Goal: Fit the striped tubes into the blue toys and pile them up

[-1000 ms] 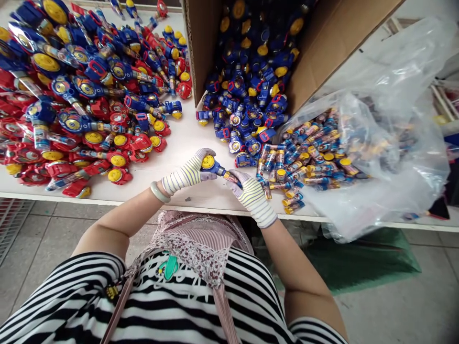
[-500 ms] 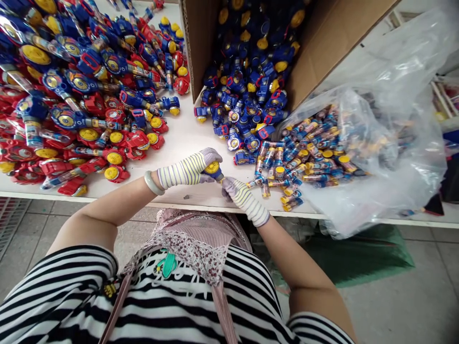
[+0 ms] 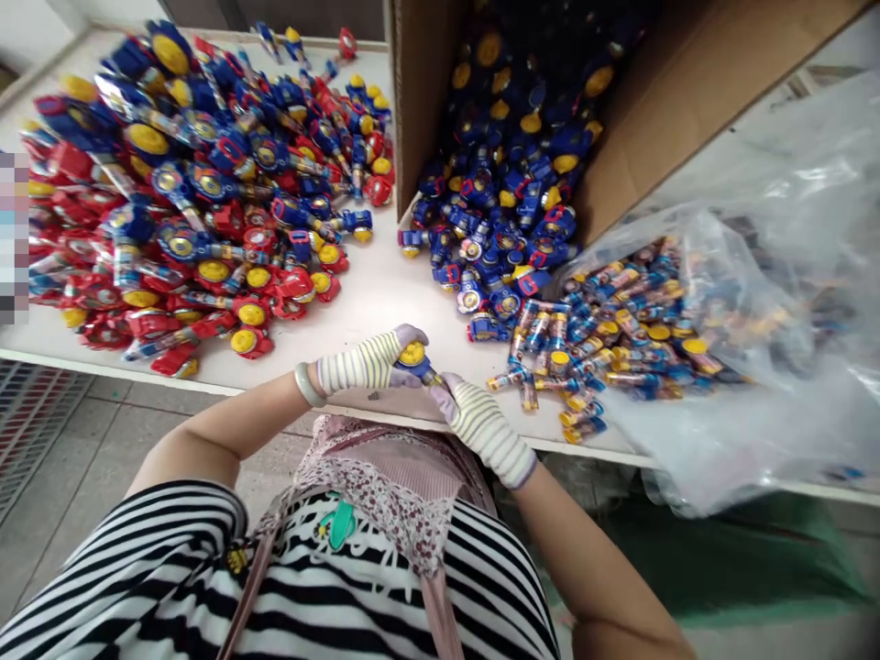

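Gripping a blue toy (image 3: 413, 361) in both gloved hands at the counter (image 3: 385, 293)

The left hand (image 3: 364, 363), in a striped knit glove, wraps the toy's blue body. Its fingers (image 3: 407, 334) curl closed around the body, leaving the round yellow cap uncovered and facing up. The right hand (image 3: 482, 427), in a matching glove, comes in from the other side, and its fingertips (image 3: 445, 385) pinch the toy's narrow tube (image 3: 430, 376) near the far end. The toy sits between the two hands, close to the counter's front edge; whether it touches the counter cannot be told. A pale bangle (image 3: 309, 385) circles the left wrist.

To the left of the hands, a wide heap of red and blue toys (image 3: 185, 220) covers the counter, many with the same yellow caps. Ahead, a cardboard box (image 3: 419, 101) stands open toward the counter, with a mass of blue toys (image 3: 495, 247) inside it and spread out across the counter at its mouth. To the right, loose tubes (image 3: 522, 394) with yellow ends lie on the counter just beside a clear plastic bag (image 3: 756, 440) that holds many more of them. Below the counter's edge are the person's striped shirt (image 3: 275, 587) and floral apron (image 3: 385, 486), with a tiled floor (image 3: 69, 440) and a green mat (image 3: 742, 568) beneath.
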{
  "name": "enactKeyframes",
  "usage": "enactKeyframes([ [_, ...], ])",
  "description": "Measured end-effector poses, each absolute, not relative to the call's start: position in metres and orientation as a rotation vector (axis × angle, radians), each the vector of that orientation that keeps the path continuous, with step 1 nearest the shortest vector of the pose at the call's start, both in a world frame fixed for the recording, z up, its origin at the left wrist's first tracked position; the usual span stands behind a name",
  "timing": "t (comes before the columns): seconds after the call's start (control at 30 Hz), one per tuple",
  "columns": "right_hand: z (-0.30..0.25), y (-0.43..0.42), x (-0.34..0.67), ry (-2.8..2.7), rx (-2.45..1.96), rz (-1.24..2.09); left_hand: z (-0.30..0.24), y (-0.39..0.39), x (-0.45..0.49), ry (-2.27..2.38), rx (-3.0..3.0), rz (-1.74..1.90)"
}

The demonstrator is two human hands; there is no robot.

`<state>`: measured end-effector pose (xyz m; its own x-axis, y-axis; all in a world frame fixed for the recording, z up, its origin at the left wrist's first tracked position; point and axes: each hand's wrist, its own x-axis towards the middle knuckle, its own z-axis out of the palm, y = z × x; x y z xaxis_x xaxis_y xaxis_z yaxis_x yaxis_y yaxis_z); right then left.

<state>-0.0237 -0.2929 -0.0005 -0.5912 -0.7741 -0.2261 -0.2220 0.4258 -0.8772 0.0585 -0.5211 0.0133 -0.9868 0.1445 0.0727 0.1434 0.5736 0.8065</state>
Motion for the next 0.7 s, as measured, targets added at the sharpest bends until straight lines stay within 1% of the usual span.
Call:
enactKeyframes([
  [0.1, 0.007, -0.298, -0.032, 1.91, -0.86, -1.117, 0.018, -0.519, 0.051, 2.823, 0.416, 1.517],
  [0.17, 0.009, -0.298, -0.041, 1.807, -0.881, -1.111, 0.023, -0.531, 0.04, 2.826, 0.491, 1.542],
  [0.23, 0.01, -0.291, -0.058, 1.96, -1.014, -1.054, 0.032, -0.564, 0.024, 2.904, 0.366, 1.584],
  [0.3, 0.011, -0.276, -0.077, 2.274, -1.227, -0.808, 0.048, -0.619, 0.007, 3.146, -0.019, 1.692],
  [0.37, 0.008, -0.254, -0.092, 2.523, -1.364, -0.36, 0.072, -0.685, -0.008, 3.435, -0.599, 1.804],
  [0.4, 0.006, -0.244, -0.097, 2.574, -1.391, -0.134, 0.085, -0.716, -0.014, 3.547, -0.86, 1.8],
  [0.47, -0.001, -0.229, -0.1, 2.617, -1.387, 0.176, 0.107, -0.755, -0.027, 3.719, -1.162, 1.562],
  [0.53, -0.007, -0.224, -0.099, 2.679, -1.345, 0.283, 0.114, -0.756, -0.045, 3.757, -1.131, 1.204],
  [0.6, -0.009, -0.228, -0.096, 2.743, -1.312, 0.254, 0.102, -0.722, -0.069, 3.604, -0.882, 0.946],
  [0.7, -0.009, -0.24, -0.092, 2.781, -1.349, 0.04, 0.057, -0.65, -0.108, 3.312, -0.554, 0.847],
])
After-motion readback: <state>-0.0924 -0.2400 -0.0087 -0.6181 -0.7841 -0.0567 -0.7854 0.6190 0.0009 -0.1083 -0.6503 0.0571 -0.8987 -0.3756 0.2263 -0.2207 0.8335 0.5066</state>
